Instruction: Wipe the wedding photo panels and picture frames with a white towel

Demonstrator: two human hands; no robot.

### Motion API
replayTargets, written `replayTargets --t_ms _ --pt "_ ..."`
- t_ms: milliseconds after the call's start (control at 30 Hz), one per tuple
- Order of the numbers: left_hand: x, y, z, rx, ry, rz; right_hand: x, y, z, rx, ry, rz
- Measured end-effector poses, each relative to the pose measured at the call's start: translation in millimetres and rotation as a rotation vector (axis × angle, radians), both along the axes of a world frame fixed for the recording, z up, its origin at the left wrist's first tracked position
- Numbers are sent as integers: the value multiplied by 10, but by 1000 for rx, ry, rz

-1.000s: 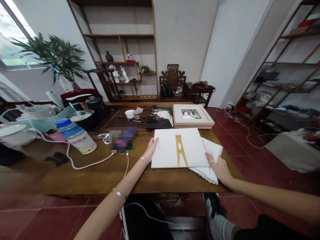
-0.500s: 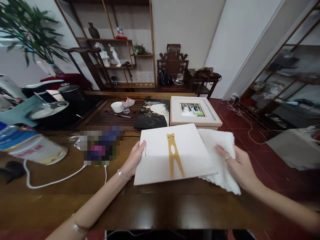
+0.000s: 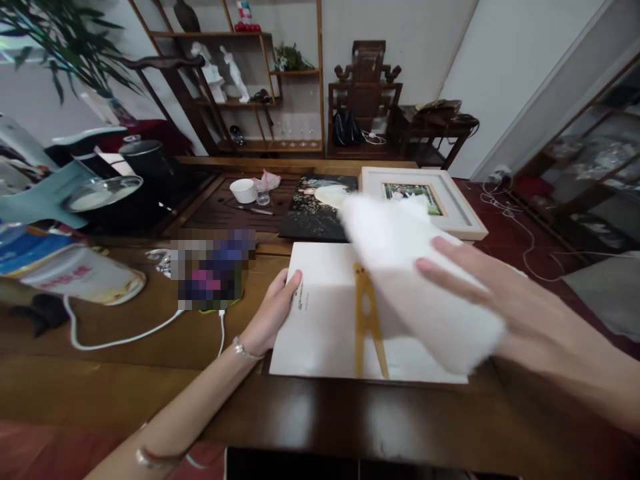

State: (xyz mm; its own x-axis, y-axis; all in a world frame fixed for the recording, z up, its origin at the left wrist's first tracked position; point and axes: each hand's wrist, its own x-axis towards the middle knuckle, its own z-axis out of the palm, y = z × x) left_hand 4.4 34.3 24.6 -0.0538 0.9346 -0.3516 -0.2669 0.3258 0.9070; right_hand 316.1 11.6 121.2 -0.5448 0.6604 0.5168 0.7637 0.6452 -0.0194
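My left hand (image 3: 280, 307) is closed on the left edge of a white panel (image 3: 320, 333), thumb on its face. A yellow A-shaped stand leg (image 3: 361, 333) is fixed to the panel's face, and small dark print shows near its left edge. My right hand (image 3: 480, 293) holds a white cloth (image 3: 405, 280), blurred by motion. The cloth covers the panel's upper right part; whether it touches the surface I cannot tell.
Behind the panel lie a dark photo panel (image 3: 315, 217) and a pale picture frame (image 3: 467, 210). A white bowl (image 3: 244, 191) stands back left. Left are a pan (image 3: 107, 213), a tipped tub (image 3: 95, 277) and a white cable (image 3: 125, 345). The table's front edge runs below.
My right hand has lifted the cloth from behind the panel's right side to over its face. The panel sits lower and flatter, still in my left hand. The camera view has shifted.
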Motion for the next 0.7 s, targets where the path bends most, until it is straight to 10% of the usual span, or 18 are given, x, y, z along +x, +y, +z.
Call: replayTargets --t_ms 133,700 --pt "2 12 -53 22 17 8 -109 144 -26 116 -264 360" --pt "-10 32 -1 -29 227 -34 -257 3 -1070 -42 -70 180"
